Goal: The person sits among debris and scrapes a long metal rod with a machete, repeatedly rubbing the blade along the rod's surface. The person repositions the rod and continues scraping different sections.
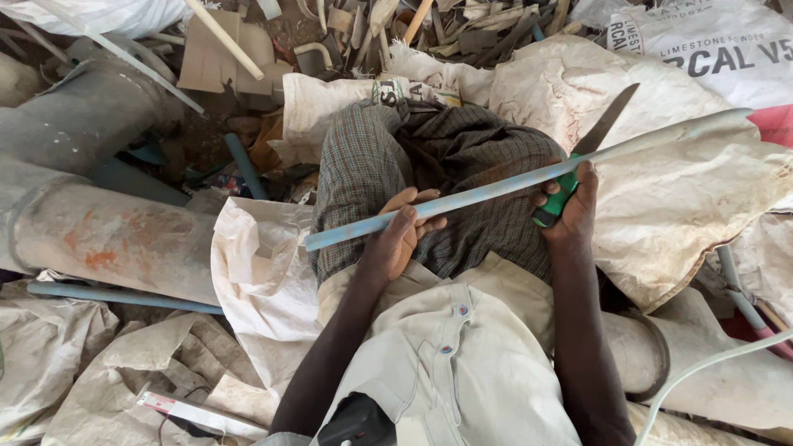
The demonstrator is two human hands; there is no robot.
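Both arms come up from the bottom of the frame and reach toward the centre. The left arm is bare, it rises from the lower middle and leans a little to the right. The left hand [398,235] is just left of the centre, the back of the hand faces the camera. Its fingers [417,198] are curled and closed, the knuckles are bent, and the thumb points to the upper right. The right arm is also bare and goes almost straight up in the right half. The right hand [570,202] is right of centre, closed in a fist, the wrist nearly straight, fingertips turned to the left.
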